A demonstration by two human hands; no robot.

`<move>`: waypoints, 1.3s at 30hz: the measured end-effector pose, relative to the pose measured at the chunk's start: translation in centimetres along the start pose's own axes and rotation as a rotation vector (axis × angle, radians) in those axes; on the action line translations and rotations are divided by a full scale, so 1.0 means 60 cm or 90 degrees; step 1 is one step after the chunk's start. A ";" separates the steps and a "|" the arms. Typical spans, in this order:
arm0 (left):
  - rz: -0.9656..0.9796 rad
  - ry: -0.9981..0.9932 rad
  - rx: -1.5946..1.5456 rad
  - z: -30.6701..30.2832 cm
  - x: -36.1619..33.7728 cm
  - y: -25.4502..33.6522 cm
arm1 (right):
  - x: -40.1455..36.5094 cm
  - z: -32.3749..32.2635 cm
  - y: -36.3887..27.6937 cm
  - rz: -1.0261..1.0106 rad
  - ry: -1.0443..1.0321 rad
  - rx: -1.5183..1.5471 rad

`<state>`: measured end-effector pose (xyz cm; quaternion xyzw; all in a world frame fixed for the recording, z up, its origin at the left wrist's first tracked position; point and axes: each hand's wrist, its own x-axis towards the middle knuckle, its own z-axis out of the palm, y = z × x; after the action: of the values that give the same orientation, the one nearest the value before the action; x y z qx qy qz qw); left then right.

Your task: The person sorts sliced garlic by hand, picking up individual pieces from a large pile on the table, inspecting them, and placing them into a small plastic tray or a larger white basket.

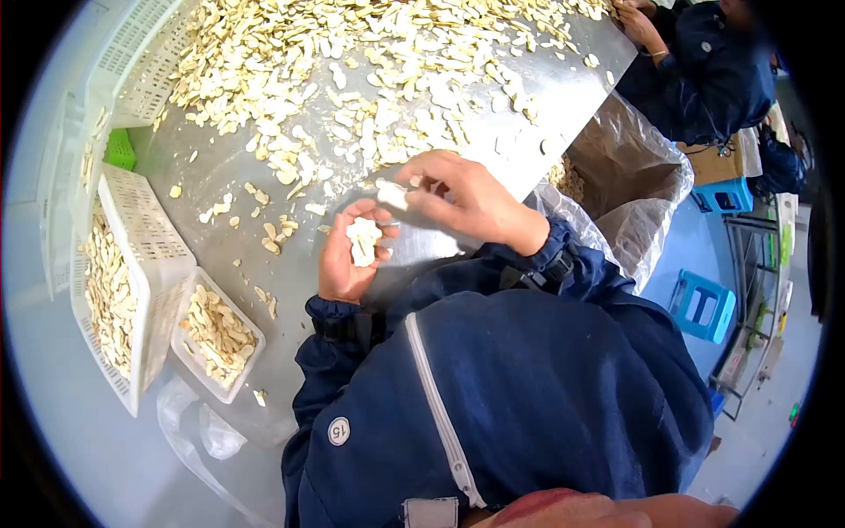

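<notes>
Pale, flat dried slices (361,242) lie in the palm of my left hand (341,268), whose fingers curl up around them. Just to the right and higher, my right hand (471,201) pinches a whitish slice (392,194) between thumb and fingers, above the metal table. Its outline is slightly blurred, and the exact kind of slice cannot be made out. Beyond both hands, a broad heap of similar slices (352,53) spreads over the tabletop (211,189), with looser pieces (275,236) scattered left of my left hand.
On the left stand a white perforated basket (163,242) and a small white tray (248,327), both holding slices. A green basket (120,150) sits behind. Right of the table is a plastic-lined container (647,163); beyond are blue stools (704,305). A co-worker's hand (641,28) is at the far corner.
</notes>
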<state>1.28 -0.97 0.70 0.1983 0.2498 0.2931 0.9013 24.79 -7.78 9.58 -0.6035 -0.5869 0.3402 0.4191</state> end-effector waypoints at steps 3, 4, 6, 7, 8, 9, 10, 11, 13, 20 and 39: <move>-0.008 -0.020 -0.027 -0.013 -0.001 0.001 | 0.014 0.001 0.042 0.026 0.100 -0.095; -0.012 -0.030 -0.035 -0.023 0.000 0.000 | 0.013 -0.010 0.064 0.052 0.150 -0.183; -0.011 -0.044 -0.049 -0.036 0.000 -0.002 | 0.002 -0.041 0.099 0.079 0.207 -0.291; -0.012 -0.051 -0.056 -0.027 -0.001 0.003 | -0.003 -0.058 0.106 0.124 0.196 -0.318; -0.018 0.002 -0.037 -0.013 -0.006 0.005 | -0.008 -0.067 0.113 0.133 0.194 -0.348; -0.017 -0.007 -0.037 -0.016 -0.006 0.006 | -0.011 -0.071 0.117 0.143 0.195 -0.378; -0.016 -0.018 -0.036 -0.019 -0.003 0.005 | -0.011 -0.065 0.119 0.135 0.189 -0.385; -0.015 -0.031 -0.035 -0.023 0.001 0.003 | -0.008 -0.056 0.119 0.126 0.184 -0.392; -0.004 -0.067 -0.040 -0.033 0.006 -0.001 | 0.002 -0.034 0.107 0.093 0.183 -0.439; 0.016 -0.049 0.011 -0.021 -0.004 0.002 | 0.024 -0.034 0.108 0.113 0.121 -0.418; -0.011 -0.040 -0.037 -0.012 -0.002 0.003 | 0.003 0.010 0.131 -0.266 0.037 -0.361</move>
<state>0.69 -0.72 0.24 0.1790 0.2146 0.2863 0.9165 27.59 -7.22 2.22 -0.5724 -0.7565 0.0532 0.3120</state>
